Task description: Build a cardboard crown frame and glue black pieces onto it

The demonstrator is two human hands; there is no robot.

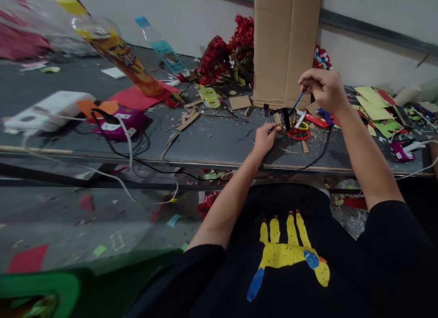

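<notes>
My right hand is raised above the table with its fingers pinched on a thin blue paintbrush. The brush slants down to the left, its lower end at a dark strip; whether they touch, I cannot tell. Low on the tabletop, my left hand pinches a small brown cardboard piece beside that strip. Scissors with red and yellow loops lie just right of the left fingertips. A red-handled tool rests below my right hand.
A tall cardboard sheet stands behind my hands. Leftward are a tub, a tilted drink bottle, a blue-labelled bottle, a purple box and a white power strip. Cables hang over the table edge. Coloured paper lies right.
</notes>
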